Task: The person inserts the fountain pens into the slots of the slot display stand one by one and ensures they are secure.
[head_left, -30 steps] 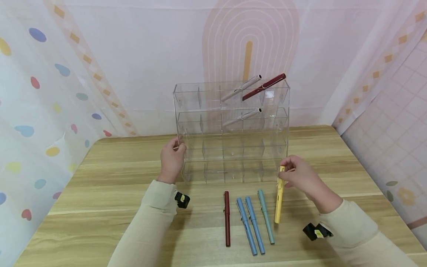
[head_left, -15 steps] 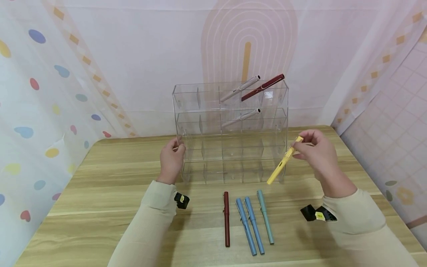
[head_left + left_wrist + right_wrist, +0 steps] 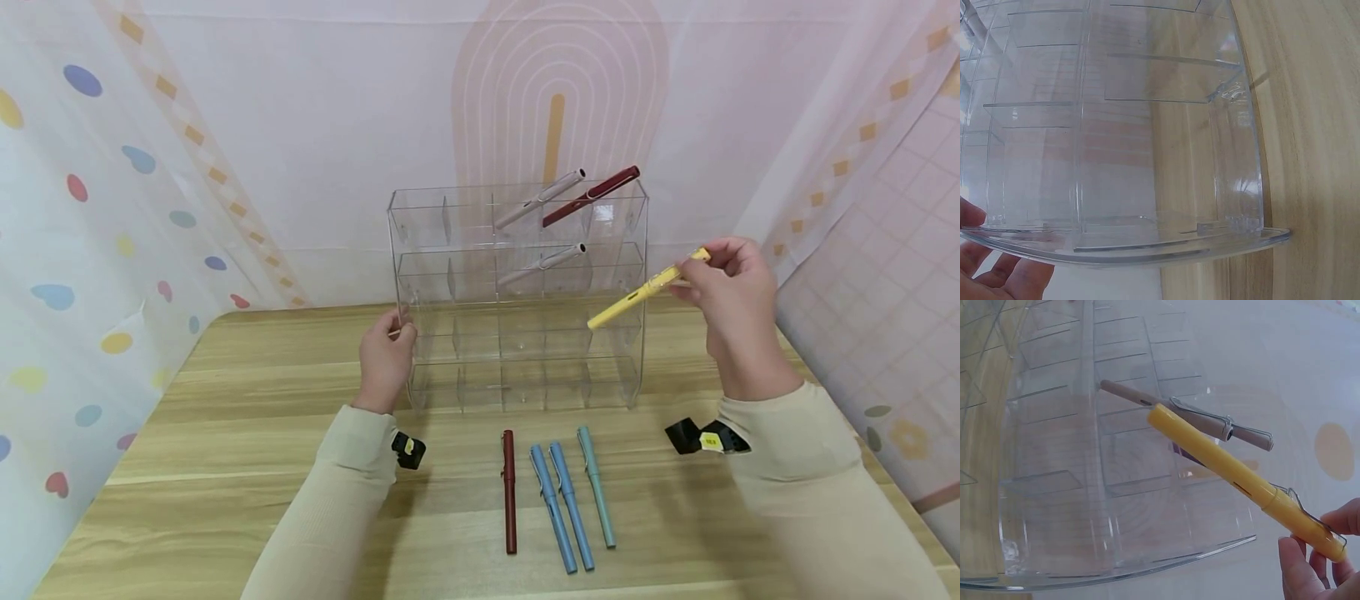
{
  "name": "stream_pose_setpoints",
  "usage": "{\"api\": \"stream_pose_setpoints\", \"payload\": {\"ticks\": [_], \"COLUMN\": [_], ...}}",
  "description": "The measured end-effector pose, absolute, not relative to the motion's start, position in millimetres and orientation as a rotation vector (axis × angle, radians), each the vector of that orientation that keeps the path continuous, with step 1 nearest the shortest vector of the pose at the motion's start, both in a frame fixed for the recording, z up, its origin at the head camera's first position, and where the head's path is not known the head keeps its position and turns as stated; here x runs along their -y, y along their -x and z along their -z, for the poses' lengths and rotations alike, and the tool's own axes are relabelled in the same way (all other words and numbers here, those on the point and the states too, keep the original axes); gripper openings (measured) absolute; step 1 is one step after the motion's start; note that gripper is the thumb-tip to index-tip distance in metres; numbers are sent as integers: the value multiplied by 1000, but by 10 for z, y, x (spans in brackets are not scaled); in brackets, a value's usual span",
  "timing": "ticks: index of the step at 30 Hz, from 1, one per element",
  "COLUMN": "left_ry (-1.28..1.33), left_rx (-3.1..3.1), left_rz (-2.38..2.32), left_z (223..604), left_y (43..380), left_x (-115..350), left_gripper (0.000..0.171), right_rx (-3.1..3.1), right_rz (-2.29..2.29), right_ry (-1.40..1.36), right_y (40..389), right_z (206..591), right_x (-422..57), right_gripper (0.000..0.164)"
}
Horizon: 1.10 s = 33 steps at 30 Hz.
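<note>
My right hand (image 3: 738, 312) pinches a yellow pen (image 3: 637, 296) by its clip end. The pen tilts, its other end pointing down-left before the right part of a clear tiered rack (image 3: 517, 361). In the right wrist view the yellow pen (image 3: 1210, 453) overlaps a pale pen (image 3: 1197, 419) behind it; whether it touches the rack I cannot tell. My left hand (image 3: 386, 358) grips the rack's left side, thumb and fingers on either side of the panel in the left wrist view. In the rack's top tier lean a pale pen (image 3: 540, 202) and a dark red pen (image 3: 592, 197).
Another pale pen (image 3: 551, 262) leans in the second tier. Before the rack, on the wooden table (image 3: 262, 400), lie a dark red pen (image 3: 510, 492), two blue pens (image 3: 553, 510) and a teal pen (image 3: 597, 487). A patterned curtain (image 3: 337, 125) hangs behind.
My right hand has lifted the yellow pen from near the tabletop, up and to the right, and the pen has turned from nearly upright to a slant. The left hand keeps its place.
</note>
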<state>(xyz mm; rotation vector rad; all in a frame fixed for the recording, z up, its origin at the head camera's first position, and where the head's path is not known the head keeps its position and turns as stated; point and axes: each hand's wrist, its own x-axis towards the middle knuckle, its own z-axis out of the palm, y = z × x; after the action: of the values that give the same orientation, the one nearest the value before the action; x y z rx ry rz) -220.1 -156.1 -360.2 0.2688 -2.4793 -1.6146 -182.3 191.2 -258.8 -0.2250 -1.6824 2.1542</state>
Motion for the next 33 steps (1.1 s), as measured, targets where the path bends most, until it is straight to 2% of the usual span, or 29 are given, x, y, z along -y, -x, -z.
{"api": "stream_pose_setpoints", "payload": {"ticks": [17, 33], "left_ry": [-252, -239], "left_rx": [2490, 2506], "left_rz": [1587, 1568], "left_z": [3609, 3611], "left_y": [2217, 2202], "left_x": [1562, 1572], "left_gripper": [36, 37], "right_rx": [1507, 1561], "right_rz": [-2059, -2074], "right_ry": [263, 266], "right_y": [2099, 2230], "right_z": [2435, 2591], "right_x": [-1810, -1537], "right_gripper": [24, 25]}}
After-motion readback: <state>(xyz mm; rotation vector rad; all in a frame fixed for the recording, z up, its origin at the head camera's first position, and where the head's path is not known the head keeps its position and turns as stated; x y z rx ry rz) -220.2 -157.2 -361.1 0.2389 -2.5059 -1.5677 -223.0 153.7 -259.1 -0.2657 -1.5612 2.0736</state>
